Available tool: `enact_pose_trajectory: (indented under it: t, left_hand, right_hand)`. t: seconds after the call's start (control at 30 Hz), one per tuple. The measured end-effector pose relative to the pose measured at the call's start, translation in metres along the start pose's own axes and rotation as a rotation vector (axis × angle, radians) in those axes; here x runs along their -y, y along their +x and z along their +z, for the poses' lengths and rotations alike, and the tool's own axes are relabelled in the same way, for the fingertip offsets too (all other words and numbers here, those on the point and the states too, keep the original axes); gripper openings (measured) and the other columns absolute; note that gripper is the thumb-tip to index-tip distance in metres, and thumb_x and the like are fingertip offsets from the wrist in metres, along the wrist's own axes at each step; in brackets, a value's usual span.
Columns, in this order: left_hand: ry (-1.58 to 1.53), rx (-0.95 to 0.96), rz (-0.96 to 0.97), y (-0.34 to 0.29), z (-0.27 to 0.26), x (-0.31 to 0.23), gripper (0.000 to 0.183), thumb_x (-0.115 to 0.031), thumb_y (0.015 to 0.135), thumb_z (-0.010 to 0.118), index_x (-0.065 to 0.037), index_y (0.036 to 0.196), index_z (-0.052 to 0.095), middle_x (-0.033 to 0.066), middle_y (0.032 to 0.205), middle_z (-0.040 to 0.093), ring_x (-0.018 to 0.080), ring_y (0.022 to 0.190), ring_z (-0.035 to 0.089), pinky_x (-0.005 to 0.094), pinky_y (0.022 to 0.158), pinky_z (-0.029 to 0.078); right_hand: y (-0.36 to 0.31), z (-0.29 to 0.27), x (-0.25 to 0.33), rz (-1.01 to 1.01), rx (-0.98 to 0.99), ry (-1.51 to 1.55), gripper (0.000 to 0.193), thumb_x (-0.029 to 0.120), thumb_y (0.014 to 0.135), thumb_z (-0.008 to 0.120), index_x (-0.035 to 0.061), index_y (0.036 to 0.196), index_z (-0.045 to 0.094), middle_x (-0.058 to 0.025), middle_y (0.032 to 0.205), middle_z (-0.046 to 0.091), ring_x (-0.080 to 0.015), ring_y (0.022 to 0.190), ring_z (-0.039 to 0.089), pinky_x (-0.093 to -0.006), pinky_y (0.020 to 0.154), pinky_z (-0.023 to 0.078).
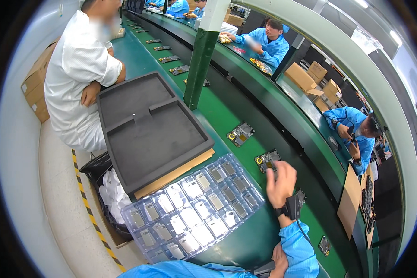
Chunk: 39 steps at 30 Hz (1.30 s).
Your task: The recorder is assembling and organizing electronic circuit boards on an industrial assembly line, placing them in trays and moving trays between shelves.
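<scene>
My right hand, with a dark band at its wrist, reaches over the green conveyor belt. Its thumb and fingers are apart, at the near edge of a circuit board with a yellow ring on it; whether they touch it is unclear. My left hand lies by my right forearm, its fingers mostly hidden behind the blue sleeve. Left of my right hand, a clear plastic tray holds several flat, silvery rectangular parts in its pockets.
A black foam tray rests on cardboard beyond the clear tray. More boards, including one circuit board, line the belt. A green post rises beside it. A person in white sits at the left, near a bin of white scraps.
</scene>
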State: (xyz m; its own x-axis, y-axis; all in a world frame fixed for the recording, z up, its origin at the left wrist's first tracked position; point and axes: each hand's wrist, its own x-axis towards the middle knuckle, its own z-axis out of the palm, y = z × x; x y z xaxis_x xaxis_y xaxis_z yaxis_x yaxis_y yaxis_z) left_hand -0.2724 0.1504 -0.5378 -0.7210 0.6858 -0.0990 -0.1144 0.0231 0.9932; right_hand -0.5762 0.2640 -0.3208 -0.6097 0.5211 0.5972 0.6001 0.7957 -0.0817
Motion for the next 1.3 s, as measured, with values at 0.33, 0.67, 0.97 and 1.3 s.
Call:
enact_pose_trajectory:
  t: [0.33,0.67,0.97,1.3]
  left_hand:
    - [0.037,0.097,0.061,-0.007,-0.031,0.002,0.052,-0.032,0.097,0.056,-0.004,0.14,0.053,0.0275,0.142,0.052,0.0468,0.132,0.047,0.0513,0.111,0.04]
    - [0.088,0.257,0.274,-0.004,-0.082,-0.01,0.059,-0.039,0.092,0.065,-0.004,0.139,0.057,0.0287,0.142,0.051,0.0492,0.132,0.045,0.0538,0.112,0.039]
    - [0.156,0.535,0.759,0.023,-0.153,-0.077,0.066,-0.046,0.088,0.072,-0.004,0.138,0.06,0.0298,0.143,0.05,0.0513,0.133,0.042,0.056,0.112,0.037]
    - [0.196,1.116,0.888,0.052,-0.165,-0.186,0.009,-0.009,0.09,0.06,-0.01,0.095,0.068,0.0057,0.1,0.072,0.0322,0.083,0.071,0.0437,0.071,0.058]
  right_hand:
    - [0.009,-0.017,0.07,-0.003,0.454,0.284,0.019,0.022,0.084,0.08,0.0063,0.094,0.078,-0.0146,0.103,0.066,-0.0352,0.105,0.062,-0.0446,0.089,0.053]
    - [0.008,-0.003,0.07,0.218,0.602,0.314,0.027,0.032,0.074,0.087,0.0087,0.086,0.079,-0.0184,0.104,0.067,-0.0371,0.105,0.062,-0.0452,0.091,0.053]
    - [0.004,-0.04,0.03,0.277,0.3,0.835,0.025,0.022,0.091,0.078,0.0034,0.105,0.07,-0.0065,0.085,0.073,-0.0159,0.075,0.071,-0.0325,0.068,0.056]
    - [-0.211,-0.175,-0.078,0.568,0.248,0.697,0.024,0.018,0.096,0.073,0.0113,0.118,0.077,-0.008,0.086,0.071,-0.0188,0.075,0.068,-0.0329,0.07,0.054]
